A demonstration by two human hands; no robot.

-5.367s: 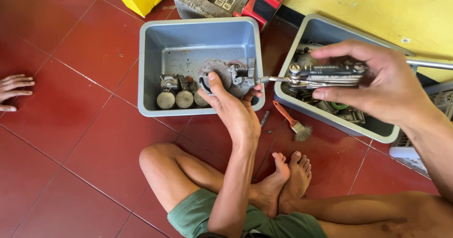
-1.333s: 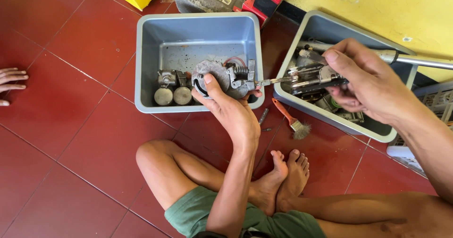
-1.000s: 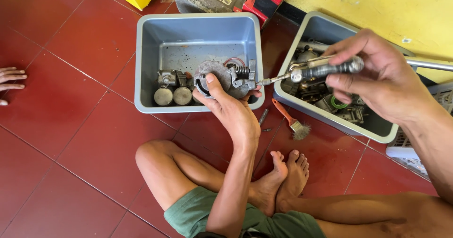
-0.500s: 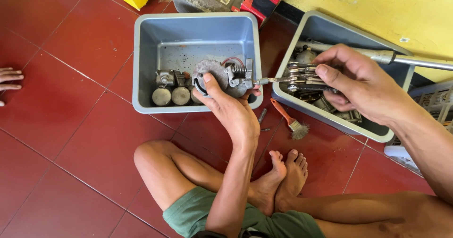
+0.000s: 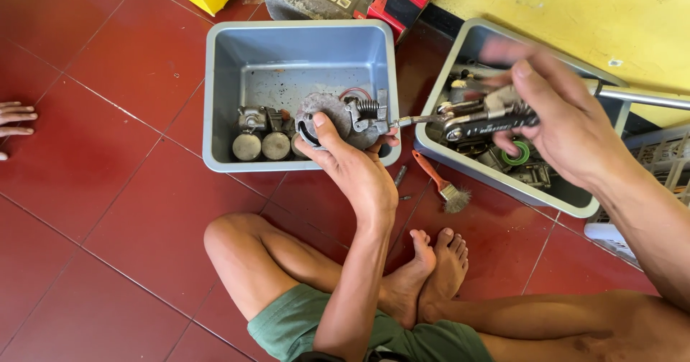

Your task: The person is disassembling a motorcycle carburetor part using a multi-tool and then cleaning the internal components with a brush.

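While your left hand [image 5: 356, 172] clamps the grey metal part [image 5: 338, 121] over the near rim of the grey tub [image 5: 215, 96], your right hand [image 5: 568, 125], fingers blurred, grips a folding multi-tool [image 5: 478, 121] whose bit meets the part. Your palm hides the part's underside. Two tubs; two round pistons [image 5: 261, 146].
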